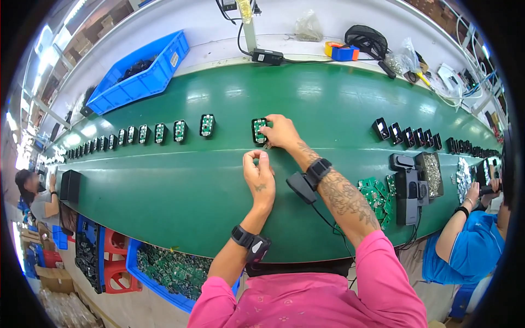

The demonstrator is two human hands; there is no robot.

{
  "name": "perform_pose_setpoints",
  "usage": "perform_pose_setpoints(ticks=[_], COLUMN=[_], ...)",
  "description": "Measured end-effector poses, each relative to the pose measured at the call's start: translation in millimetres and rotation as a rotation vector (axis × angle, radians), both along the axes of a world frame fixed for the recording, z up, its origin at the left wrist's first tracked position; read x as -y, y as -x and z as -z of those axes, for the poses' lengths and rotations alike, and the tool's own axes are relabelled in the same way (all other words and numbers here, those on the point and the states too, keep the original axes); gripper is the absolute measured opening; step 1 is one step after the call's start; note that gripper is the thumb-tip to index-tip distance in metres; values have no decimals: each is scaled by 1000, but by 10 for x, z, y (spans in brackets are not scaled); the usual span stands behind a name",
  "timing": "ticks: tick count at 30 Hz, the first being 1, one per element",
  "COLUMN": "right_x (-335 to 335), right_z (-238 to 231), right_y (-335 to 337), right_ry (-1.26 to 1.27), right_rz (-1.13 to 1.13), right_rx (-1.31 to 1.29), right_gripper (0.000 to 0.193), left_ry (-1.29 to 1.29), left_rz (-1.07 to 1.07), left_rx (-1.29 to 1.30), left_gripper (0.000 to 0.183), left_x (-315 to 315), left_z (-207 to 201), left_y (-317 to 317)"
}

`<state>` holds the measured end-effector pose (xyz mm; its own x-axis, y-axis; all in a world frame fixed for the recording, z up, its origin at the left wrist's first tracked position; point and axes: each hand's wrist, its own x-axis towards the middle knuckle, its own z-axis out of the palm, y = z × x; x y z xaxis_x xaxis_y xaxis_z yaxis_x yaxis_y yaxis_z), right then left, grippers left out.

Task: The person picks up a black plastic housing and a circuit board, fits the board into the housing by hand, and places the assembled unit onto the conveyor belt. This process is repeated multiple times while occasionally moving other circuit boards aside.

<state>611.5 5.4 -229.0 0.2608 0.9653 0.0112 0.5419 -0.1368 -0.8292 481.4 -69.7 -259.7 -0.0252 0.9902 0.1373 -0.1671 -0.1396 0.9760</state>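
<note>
My right hand (280, 133) grips a small black case (254, 136) from its right side, the fingers at its far edge and the thumb over its face. A green circuit board (258, 129) with pale parts sits inside the case. Just nearer to me, my left hand (259, 176) is closed, fingers curled and thumb up, apart from the case. Whatever its fingers may hold is hidden. To the left stands a long row of similar cases with green boards in them, the closest being a filled case (207, 126).
Black cases (395, 132) line up at right. Nearer lie loose green boards (375, 198), a dark grey device (407, 197) and a box of small metal parts (431, 174). A blue crate (139, 74) stands far left; a tape dispenser (342, 51) is behind. Co-workers sit at both ends.
</note>
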Motion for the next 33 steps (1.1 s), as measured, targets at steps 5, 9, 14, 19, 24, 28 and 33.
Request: perform_pose_setpoints(ticks=[5, 9, 14, 19, 24, 28, 33], right_x=[191, 771, 1399, 1326, 1372, 1707, 2197], right_z=[-238, -623, -518, -284, -428, -569, -446], right_y=[-68, -1206, -2280, -2306, -2137, -1320, -475], right_ry=[-82, 39, 441, 188, 147, -46, -113], right_rz=[49, 296, 332, 383, 327, 77, -103], right_rx=[303, 1090, 1114, 1045, 742, 247, 115], right_gripper=[41, 43, 58, 37, 41, 57, 53], left_ry=[117, -19, -378, -278, -418, -501, -379], left_rz=[0, 22, 27, -41, -113, 147, 762], left_rx=[7, -130, -793, -852, -966, -602, -342], left_gripper=[17, 15, 17, 20, 34, 53, 73], left_x=[-26, 46, -115, -194, -317, 204, 576], left_z=[21, -25, 9, 0, 101, -326, -229], left_y=[208, 127, 37, 46, -29, -92, -264])
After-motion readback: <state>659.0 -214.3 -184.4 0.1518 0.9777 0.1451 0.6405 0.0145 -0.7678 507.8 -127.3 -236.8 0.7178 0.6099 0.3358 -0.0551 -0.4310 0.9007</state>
